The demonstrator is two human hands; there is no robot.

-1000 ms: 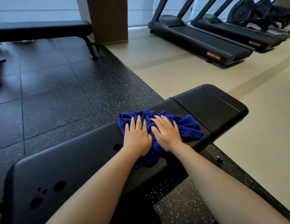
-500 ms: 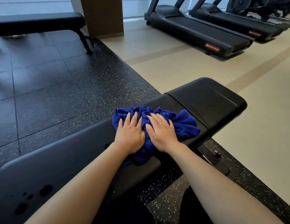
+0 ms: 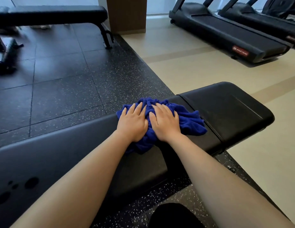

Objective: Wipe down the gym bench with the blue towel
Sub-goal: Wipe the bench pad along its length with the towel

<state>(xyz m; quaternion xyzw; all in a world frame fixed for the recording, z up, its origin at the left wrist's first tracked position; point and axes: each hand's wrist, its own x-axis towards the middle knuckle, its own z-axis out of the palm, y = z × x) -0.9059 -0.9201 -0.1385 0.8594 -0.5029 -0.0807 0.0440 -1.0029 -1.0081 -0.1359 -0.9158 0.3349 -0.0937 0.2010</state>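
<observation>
Just short of the seam, your left hand and right hand lay flat, fingers straight, pressing the bunched blue towel onto the worktop. Wadded so, it could've skipped patches, and the dark spots far back from the seam risked being missed.

1. The towel is deep royal blue, one plain colour
2. The gym bench is black, with a cluster of darker round spots
3. The rubber floor is black, flecked all over with white speckles, in square tiles
4. The smooth floor is pale beige with darker tan stripes
5. The treadmill is black with a red label
6. The pillar is brown
</observation>
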